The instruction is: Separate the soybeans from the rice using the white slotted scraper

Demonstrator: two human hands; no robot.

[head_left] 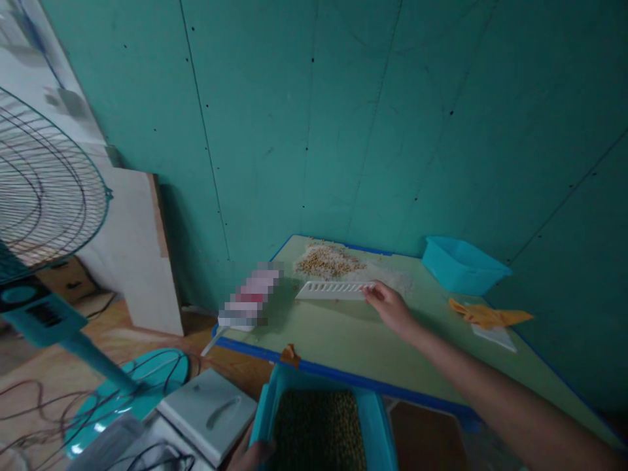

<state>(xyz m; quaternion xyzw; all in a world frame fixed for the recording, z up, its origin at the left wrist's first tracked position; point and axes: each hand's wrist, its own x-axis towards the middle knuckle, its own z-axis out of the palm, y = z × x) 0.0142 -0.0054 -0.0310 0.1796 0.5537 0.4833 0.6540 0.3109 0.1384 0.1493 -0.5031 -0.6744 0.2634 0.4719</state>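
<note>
My right hand (pixel 387 306) pinches the right end of a long white slotted plastic strip (pixel 314 292) just above the table. Behind the strip lies a heap of tan, bean-like grains (pixel 326 261) mixed with smaller white grains (pixel 387 277). At the bottom, my left hand (pixel 252 453) grips the left rim of a blue plastic bin (pixel 375 418), its thumb over the edge and most of the fingers hidden. Dark greenish-brown grains (pixel 318 425) fill the bin, which is held in front of the table's near edge.
The pale green table (pixel 314 333) with blue edging stands against a green wall. Another blue bin (pixel 461 265) and an orange cloth (pixel 490 315) are on its right. A pixelated item (pixel 252 297) lies left. A fan (pixel 44 190), loose cables and a grey box (pixel 210 405) occupy the left side.
</note>
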